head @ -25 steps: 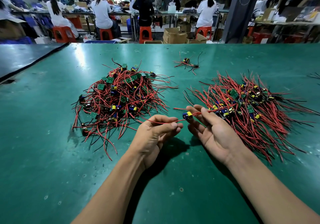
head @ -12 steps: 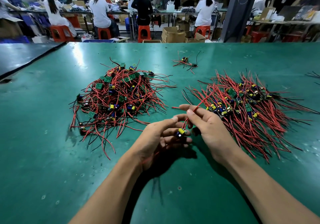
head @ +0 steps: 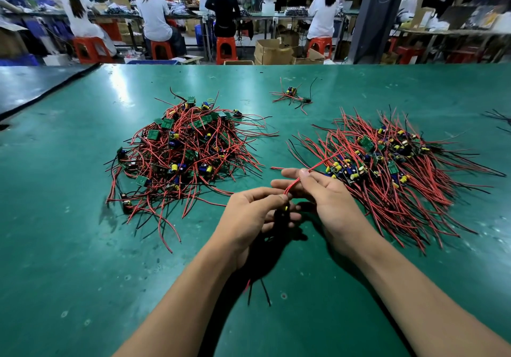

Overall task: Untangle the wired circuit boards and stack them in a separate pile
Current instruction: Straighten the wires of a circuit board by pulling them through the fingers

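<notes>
A tangled heap of small circuit boards with red and black wires [head: 185, 152] lies at the left centre of the green table [head: 69, 246]. A second pile with its wires combed outward [head: 387, 165] lies at the right. Between them, my left hand [head: 249, 215] grips one small board [head: 282, 212], mostly hidden by the fingers, with black wire ends hanging below the wrist. My right hand [head: 323, 193] pinches that board's red wire [head: 318, 164], which runs up and right over the near edge of the right pile.
Two stray wired boards [head: 294, 96] lie at the far centre of the table. A few loose black wires [head: 500, 118] show at the right edge. Beyond the far edge, several people sit on red stools at other benches, with cardboard boxes [head: 272, 51] on the floor.
The hands came together and drew toward me. The board went from lying stretched between both hands to sitting inside my left fingers, and my right hand now runs along its red wire.
</notes>
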Motion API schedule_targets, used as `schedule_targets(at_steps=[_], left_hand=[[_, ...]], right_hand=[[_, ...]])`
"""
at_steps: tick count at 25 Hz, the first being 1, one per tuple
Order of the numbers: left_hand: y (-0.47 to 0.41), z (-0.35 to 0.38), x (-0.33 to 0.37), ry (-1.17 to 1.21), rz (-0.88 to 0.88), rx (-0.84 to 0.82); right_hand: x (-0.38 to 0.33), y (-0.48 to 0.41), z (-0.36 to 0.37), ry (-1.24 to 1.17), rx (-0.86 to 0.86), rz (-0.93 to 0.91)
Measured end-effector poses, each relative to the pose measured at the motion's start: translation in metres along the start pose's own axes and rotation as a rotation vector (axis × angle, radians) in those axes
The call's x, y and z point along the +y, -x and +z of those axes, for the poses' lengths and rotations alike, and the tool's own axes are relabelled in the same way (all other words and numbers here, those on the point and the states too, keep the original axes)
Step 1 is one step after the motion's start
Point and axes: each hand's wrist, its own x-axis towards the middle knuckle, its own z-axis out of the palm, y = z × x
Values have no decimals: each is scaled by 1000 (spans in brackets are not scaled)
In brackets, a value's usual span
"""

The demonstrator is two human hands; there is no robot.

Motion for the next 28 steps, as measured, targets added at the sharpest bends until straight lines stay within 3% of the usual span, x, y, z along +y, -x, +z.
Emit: schedule_targets(at_steps=[6, 15, 23, 28], left_hand=[[0, 0, -2, -7, 14, 11], [1, 4, -3, -34, 49, -13], [3, 4, -4, -155, 69, -43], [7, 3, -1, -153, 49, -80]], right_hand=[[4, 7, 0, 18, -72, 83], [-1, 0, -4, -27, 93, 84], [-2, -9, -13, -50, 341, 5], [-6, -13, -18, -176, 344, 8]])
